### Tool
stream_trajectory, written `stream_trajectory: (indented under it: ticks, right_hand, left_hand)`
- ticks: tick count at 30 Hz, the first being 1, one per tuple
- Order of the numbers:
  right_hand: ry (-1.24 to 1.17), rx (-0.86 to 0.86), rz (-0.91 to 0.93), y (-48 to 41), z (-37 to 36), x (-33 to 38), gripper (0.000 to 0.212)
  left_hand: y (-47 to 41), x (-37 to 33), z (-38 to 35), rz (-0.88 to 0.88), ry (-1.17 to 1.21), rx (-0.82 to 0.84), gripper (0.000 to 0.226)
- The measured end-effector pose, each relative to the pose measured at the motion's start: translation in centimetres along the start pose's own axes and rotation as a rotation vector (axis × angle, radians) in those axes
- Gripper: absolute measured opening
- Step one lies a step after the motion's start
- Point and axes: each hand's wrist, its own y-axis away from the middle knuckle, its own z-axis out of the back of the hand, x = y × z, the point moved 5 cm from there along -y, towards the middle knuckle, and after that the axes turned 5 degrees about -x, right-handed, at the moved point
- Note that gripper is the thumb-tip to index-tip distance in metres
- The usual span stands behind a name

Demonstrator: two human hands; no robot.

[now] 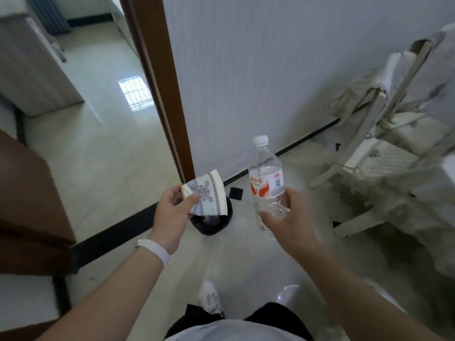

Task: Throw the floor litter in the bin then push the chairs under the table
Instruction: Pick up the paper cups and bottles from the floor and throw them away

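The grip of my left hand [172, 212] pinches a flattened paper cup [211, 193] almost straight above the black bin [209, 225] on the floor [110, 156], so I judge it the nearer one, while my right hand [288, 222] holds the bottle [267, 178] upright, just right of the bin.

Upright bottle [267, 180]; paper cup [212, 190] over black bin [211, 225]

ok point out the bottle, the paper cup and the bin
bottle [267, 184]: head view, on its label
paper cup [213, 190]: head view, on its patterned side
bin [211, 231]: head view, on its black liner's near rim
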Motion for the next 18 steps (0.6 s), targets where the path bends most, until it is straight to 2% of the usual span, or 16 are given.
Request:
stream_trajectory:
  ticks: [5,10,18]
  right_hand:
    - [0.002,0.097,-0.051,-5.1,-4.0,0.4,0.061]
    - [0.015,0.216,-0.074,-11.3,-8.4,-0.2,0.059]
    - [0.034,0.402,-0.141,-21.5,-15.3,-5.5,0.059]
  left_hand:
    - [-5.9,0.5,-1.1,0.078,0.017,0.003,0.032]
    - [-11.5,1.9,-1.6,0.173,0.031,-0.101,0.021]
    - [-18.6,6.4,-3.8,0.326,-0.049,-0.286,0.032]
